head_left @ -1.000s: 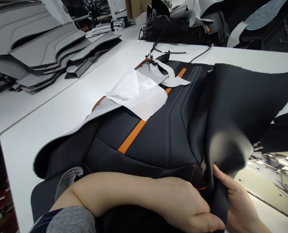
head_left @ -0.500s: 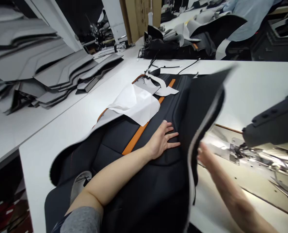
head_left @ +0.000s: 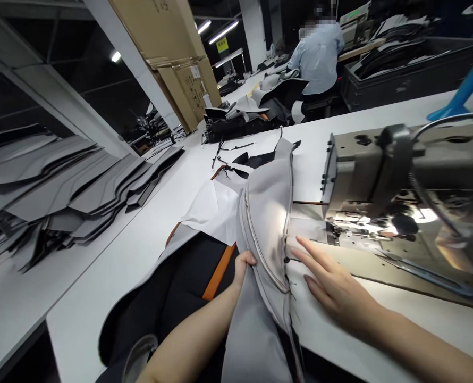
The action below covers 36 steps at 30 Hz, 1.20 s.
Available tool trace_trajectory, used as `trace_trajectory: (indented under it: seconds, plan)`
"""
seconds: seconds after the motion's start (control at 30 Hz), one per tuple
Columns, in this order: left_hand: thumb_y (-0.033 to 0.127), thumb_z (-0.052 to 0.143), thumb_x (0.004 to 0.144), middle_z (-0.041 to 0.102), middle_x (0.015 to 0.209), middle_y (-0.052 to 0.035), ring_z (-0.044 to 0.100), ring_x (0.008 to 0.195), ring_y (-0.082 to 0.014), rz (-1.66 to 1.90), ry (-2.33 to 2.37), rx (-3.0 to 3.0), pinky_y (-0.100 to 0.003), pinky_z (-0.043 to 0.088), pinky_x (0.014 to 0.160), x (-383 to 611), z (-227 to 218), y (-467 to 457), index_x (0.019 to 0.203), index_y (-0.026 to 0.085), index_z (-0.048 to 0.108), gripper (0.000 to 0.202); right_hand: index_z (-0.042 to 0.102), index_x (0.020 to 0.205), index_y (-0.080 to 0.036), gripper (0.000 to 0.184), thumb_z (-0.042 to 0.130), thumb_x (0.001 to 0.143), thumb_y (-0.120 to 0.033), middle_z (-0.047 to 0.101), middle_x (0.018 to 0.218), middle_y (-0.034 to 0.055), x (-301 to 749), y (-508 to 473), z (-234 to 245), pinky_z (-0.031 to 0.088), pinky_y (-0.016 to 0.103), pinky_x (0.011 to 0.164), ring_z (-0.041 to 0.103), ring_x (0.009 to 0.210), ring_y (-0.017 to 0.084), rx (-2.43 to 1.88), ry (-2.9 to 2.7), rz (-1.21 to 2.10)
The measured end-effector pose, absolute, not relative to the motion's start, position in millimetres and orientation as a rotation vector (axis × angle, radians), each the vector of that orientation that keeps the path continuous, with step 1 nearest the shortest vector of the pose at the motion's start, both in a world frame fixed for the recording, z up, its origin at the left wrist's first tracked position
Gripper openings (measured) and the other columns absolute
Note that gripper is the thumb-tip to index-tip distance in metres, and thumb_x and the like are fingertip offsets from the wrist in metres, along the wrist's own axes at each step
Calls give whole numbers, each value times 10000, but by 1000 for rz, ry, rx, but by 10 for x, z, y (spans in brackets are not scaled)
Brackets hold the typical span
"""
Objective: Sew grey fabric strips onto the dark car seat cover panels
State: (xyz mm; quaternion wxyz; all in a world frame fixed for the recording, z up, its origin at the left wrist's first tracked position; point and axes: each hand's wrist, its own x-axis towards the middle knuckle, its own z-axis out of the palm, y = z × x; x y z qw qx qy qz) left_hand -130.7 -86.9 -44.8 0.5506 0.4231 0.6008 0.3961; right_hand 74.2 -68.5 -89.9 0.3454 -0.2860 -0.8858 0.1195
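Note:
A black car seat cover (head_left: 172, 276) with an orange stripe (head_left: 219, 272) lies on the white table. Its right side is folded over, showing a grey backing (head_left: 266, 213) with a curved corded seam. My left hand (head_left: 244, 266) is closed on the folded part; its thumb rests on the grey side and the other fingers are hidden beneath. Just right of the cover's edge, my right hand (head_left: 320, 271) is open, fingers stretched toward the seam. A white sheet (head_left: 216, 213) lies over the cover's far left part.
At the right stands a sewing machine (head_left: 364, 170) with its lamp lit. Tweezers (head_left: 428, 271) lie on its bed. Stacks of grey panels (head_left: 61, 186) fill the left table. Farther back are cardboard boxes (head_left: 180, 80), more cover pieces (head_left: 244, 119) and a seated person (head_left: 318, 58).
The cover's right side has turned over to the left, so its grey backing now faces up. My left hand went from lying flat to gripping it. The view has tilted up and right.

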Motion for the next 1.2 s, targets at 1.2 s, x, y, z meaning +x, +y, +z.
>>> trace_trajectory:
  seconds: [1.2]
  plan:
    - [209, 413, 854, 429, 1394, -72, 282, 1326, -275, 51, 1405, 2852, -459, 265, 1054, -759, -286, -91, 1136, 200, 600, 338, 662, 1021, -157, 372, 474, 732, -17, 664, 1142, 50, 901, -319, -999, 434, 279, 536, 588, 626, 151, -1026, -2464, -402]
